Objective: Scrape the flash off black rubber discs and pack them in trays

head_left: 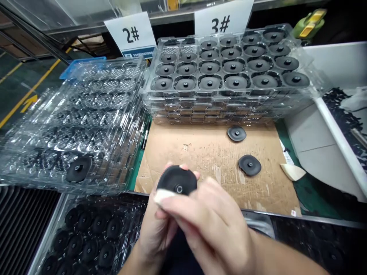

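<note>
A black rounded disc (pixel 177 179) with a small hub is held up over the front of the cardboard sheet (pixel 172 145). My left hand (pixel 156 225) grips it from below and behind, its fingertips showing at the far rim. My right hand (pixel 218 221) pinches a small white piece (pixel 164 194) against the disc's near edge. Two similar discs lie on the cardboard to the right, one farther back (pixel 236 133) and one nearer (pixel 249 165).
Behind the cardboard stands a tray stack (pixel 200 103) filled with black discs. Clear trays (pixel 94 103) are piled at left, one disc (pixel 79 168) in the top one. More discs fill a tray (pixel 88 233) at front left. A white bin (pixel 338 141) stands at right.
</note>
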A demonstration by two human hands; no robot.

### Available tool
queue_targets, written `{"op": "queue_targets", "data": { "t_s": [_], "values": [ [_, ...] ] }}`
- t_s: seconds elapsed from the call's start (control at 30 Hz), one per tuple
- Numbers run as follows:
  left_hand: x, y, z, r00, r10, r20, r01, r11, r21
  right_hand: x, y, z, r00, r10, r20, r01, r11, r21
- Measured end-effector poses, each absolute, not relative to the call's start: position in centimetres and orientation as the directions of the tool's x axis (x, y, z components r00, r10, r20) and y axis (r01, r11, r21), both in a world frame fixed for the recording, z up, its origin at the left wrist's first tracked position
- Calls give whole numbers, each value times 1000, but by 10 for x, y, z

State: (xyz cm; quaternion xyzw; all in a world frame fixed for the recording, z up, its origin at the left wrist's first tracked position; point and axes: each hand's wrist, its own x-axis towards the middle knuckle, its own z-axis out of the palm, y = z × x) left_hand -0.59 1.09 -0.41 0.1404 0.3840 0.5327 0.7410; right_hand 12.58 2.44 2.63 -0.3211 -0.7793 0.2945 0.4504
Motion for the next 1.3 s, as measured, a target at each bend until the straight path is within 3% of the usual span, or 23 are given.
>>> {"op": "queue_targets", "data": {
  "t_s": [0.1, 0.23, 0.4, 0.53, 0.8, 0.93, 1.0, 1.07, 1.17, 1.23, 1.3],
  "values": [
    [-15, 18, -3, 151, 928, -340, -754, 331, 568, 144, 12, 0, -425, 854, 300, 129, 385, -914],
    [-16, 24, -8, 198, 934, -296, -785, 332, 523, 170, 7, -49, -159, 987, -30, 267, 14, -964],
    [-11, 21, -12, 248, 928, -280, -801, 358, 479, 175, 11, -92, -161, 986, 47, 737, 152, -658],
    [-14, 19, -13, 255, 931, -262, -798, 356, 486, 174, 0, -111, -172, 980, 100, 830, 199, -521],
    [-9, 17, -16, 153, 896, -417, -783, 368, 501, 180, 30, -118, -115, 992, 57, 747, 124, -653],
    [-6, 13, -19, 107, 897, -429, -758, 353, 549, 169, 35, -60, -123, 992, 39, 561, 102, -821],
    [-5, 10, -19, 110, 902, -418, -727, 360, 585, 159, 31, -21, -233, 967, 106, 413, 198, -889],
    [-3, 8, -18, 175, 889, -422, -699, 414, 583, 149, 27, 12, -398, 890, 223, 343, 370, -863],
    [-4, 7, -17, 188, 883, -430, -687, 431, 585, 137, 27, 35, -588, 794, 157, 367, 434, -823],
    [-5, 7, -17, 145, 898, -415, -707, 387, 591, 132, 29, 36, -579, 804, 134, 407, 428, -807],
    [-8, 8, -18, 165, 899, -407, -731, 388, 561, 128, 30, 32, -488, 837, 247, 398, 465, -791]
  ]
}}
